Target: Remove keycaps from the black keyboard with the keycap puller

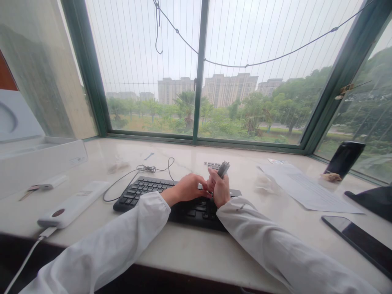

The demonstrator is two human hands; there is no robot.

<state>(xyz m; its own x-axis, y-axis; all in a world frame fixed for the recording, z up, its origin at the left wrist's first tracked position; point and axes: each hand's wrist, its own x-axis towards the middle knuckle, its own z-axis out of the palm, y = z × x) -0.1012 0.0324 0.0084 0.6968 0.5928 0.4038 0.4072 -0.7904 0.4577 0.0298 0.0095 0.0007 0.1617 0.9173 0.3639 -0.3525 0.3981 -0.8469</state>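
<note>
A black keyboard point(143, 192) lies on the pale stone sill point(190, 249) in front of me, its cable looping off toward the window. My right hand point(219, 188) is closed round a small dark tool point(223, 168) that sticks up above the keys. My left hand point(187, 188) hovers over the middle of the keyboard with its fingers pinched together against the right hand; what they pinch is too small to make out. A few loose grey keycaps point(212, 165) sit just behind the keyboard. Both arms wear white sleeves.
A white power strip point(73, 204) with its cord lies at the left, beside a white box point(39, 159) and a key point(29, 192). Printed sheets point(309, 185), a propped dark phone point(344, 159) and a flat dark phone point(358, 241) are at the right. Green-framed windows close off the back.
</note>
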